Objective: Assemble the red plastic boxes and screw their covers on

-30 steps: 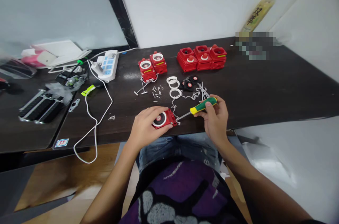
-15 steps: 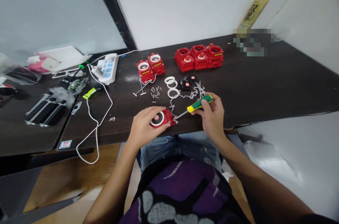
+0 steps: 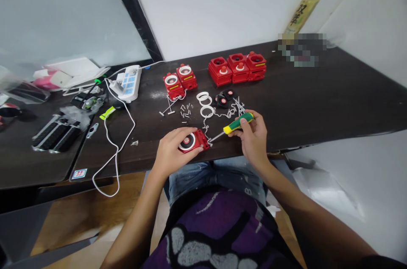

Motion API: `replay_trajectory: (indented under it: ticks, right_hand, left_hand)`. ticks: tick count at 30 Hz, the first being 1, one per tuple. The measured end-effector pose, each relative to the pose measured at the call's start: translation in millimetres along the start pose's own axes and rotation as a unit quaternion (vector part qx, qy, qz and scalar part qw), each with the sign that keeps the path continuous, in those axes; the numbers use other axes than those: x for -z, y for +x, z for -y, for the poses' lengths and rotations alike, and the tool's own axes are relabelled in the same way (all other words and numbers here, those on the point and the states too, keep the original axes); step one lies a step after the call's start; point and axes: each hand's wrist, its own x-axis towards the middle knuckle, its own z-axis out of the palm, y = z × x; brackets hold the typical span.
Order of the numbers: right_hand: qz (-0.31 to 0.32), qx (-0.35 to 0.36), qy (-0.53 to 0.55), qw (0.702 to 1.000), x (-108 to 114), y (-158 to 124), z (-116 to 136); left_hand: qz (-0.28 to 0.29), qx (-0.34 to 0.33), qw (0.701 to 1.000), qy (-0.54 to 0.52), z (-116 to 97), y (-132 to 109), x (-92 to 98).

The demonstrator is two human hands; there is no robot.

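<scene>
"Any change on record?"

"Slight at most. The tip of the screwdriver (image 3: 238,123) stays at the end of the red box (image 3: 199,138), beside a white cord (image 3: 205,124) (contact cannot be confirmed), so work there is judged unfinished."

"State of the hands?"

"The left hand (image 3: 172,148) is part-curled, gripping the box near the front edge of the surface (image 3: 149,133). The right hand (image 3: 253,135) is closed round the screwdriver's handle."

"Nearby?"

"White rings (image 3: 206,105) lie beyond the box."
</scene>
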Motion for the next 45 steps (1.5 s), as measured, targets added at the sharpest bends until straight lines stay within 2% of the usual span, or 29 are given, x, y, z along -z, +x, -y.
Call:
replay_trajectory:
  ticks: [11,15,18,22,26,30,32,35,39,43,45]
  right_hand:
    - [0.011,-0.015,0.003,1.0,2.2,0.4,0.0]
    - [0.024,-0.051,0.015,0.998,7.5,4.6,7.9]
    - [0.081,-0.102,-0.005,0.991,15.2,10.8,15.8]
    - [0.172,-0.142,-0.089,0.971,26.1,16.9,23.4]
    - [0.234,-0.124,-0.136,0.955,39.5,23.1,29.4]
    - [0.33,-0.089,-0.227,0.912,56.9,31.9,36.3]
    - [0.354,-0.075,-0.253,0.897,62.9,34.2,37.7]
    - [0.354,-0.039,-0.288,0.889,63.8,33.0,37.6]
    - [0.331,0.013,-0.33,0.884,53.6,26.7,36.3]
    - [0.271,0.028,-0.305,0.913,45.2,22.2,32.4]
    - [0.262,0.038,-0.264,0.928,45.1,21.8,29.2]
  left_hand:
    - [-0.006,0.003,1.0,-0.001,-0.9,-0.1,2.2]
    - [-0.01,0.007,1.0,-0.002,1.3,-1.0,4.3]
    - [-0.011,0.007,1.0,-0.005,3.6,-1.3,4.4]
    - [-0.008,0.001,1.0,-0.004,6.8,-1.0,3.0]
    - [-0.005,-0.001,1.0,-0.004,8.7,-1.4,3.4]
    - [0.0,-0.001,1.0,-0.01,10.2,-2.7,5.2]
    - [-0.009,0.006,1.0,-0.02,11.1,-3.5,5.6]
    - [-0.022,0.02,0.999,-0.021,12.0,-4.5,5.5]
    - [-0.034,0.023,0.999,-0.013,11.4,-4.6,4.8]
    - [-0.043,0.018,0.999,-0.015,10.8,-3.9,4.4]
    - [-0.045,0.019,0.999,-0.018,11.0,-3.9,4.4]
